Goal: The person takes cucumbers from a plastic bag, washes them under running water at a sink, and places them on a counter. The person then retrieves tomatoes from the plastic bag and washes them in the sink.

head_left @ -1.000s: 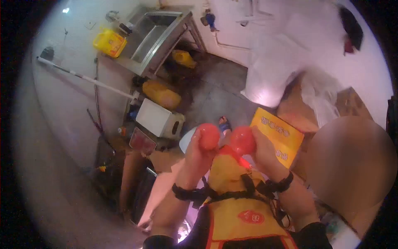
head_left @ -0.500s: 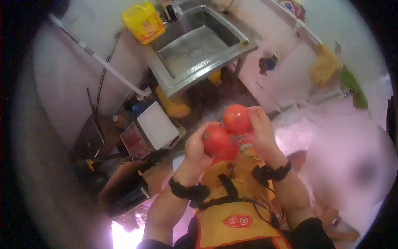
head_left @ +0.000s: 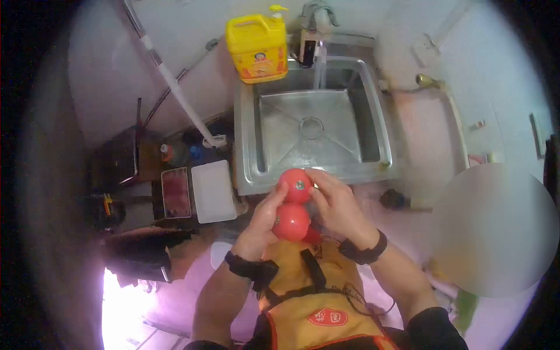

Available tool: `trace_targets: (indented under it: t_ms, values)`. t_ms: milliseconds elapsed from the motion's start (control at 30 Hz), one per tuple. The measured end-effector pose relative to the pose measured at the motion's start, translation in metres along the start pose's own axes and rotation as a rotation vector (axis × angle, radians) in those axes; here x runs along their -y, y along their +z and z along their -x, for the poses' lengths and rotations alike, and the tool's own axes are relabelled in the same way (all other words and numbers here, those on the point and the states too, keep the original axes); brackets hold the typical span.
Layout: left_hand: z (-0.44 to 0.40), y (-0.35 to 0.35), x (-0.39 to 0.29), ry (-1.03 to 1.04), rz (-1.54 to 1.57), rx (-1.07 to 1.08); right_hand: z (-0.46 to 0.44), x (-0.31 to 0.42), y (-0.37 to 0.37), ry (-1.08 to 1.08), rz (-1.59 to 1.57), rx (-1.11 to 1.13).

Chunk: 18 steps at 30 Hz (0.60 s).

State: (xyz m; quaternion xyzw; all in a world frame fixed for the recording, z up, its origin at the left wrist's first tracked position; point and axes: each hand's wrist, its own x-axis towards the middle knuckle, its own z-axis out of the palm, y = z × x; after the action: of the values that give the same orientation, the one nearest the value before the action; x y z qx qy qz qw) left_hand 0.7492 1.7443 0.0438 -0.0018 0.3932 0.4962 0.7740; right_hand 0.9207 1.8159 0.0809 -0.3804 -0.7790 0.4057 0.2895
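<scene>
Two red tomatoes are held close together in front of my apron, by the sink's near edge. My right hand (head_left: 337, 205) has its fingers around the upper tomato (head_left: 296, 186), whose green stem end shows. The lower tomato (head_left: 292, 223) rests in my left hand (head_left: 263, 220), and the left fingertips reach up to the side of the upper one. Just beyond both hands is the stainless steel sink (head_left: 271, 181). Water (head_left: 321, 70) runs down into it from the tap side at the back.
A yellow pump jug (head_left: 259, 55) stands at the sink's back left corner. To the left are a white tray (head_left: 213, 192) and a shallow container with something dark red (head_left: 175, 192). A white pipe (head_left: 181, 96) slants along the wall. A blurred round patch covers the right side.
My view has turned, so the sink now lies straight ahead. Both tomatoes have come nearer the sink, and the right one now sits above the left one with its stem end showing.
</scene>
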Motion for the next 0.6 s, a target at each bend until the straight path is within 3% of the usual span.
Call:
trace_targets:
  t_ms: [67,133,200,267,367,600]
  values:
    - [-0.021,0.003,-0.014,-0.046,0.085,-0.02,-0.023,-0.015,0.003,-0.069,0.149,-0.011]
    - [-0.045,0.011,-0.021,0.277,-0.087,-0.175,-0.044,-0.023,0.013,0.012,0.132,-0.033]
    - [-0.068,0.005,-0.031,0.277,-0.104,-0.187,-0.06,-0.042,0.024,0.023,0.175,-0.064]
    - [-0.094,0.001,-0.043,0.471,-0.39,-0.334,-0.082,-0.052,0.03,0.075,0.21,-0.041]
    - [-0.124,-0.005,-0.063,0.527,-0.511,-0.407,-0.113,-0.069,0.038,0.182,0.133,-0.032]
    - [-0.164,0.001,-0.098,0.376,-0.524,-0.5,-0.153,-0.109,0.046,0.259,0.085,-0.098]
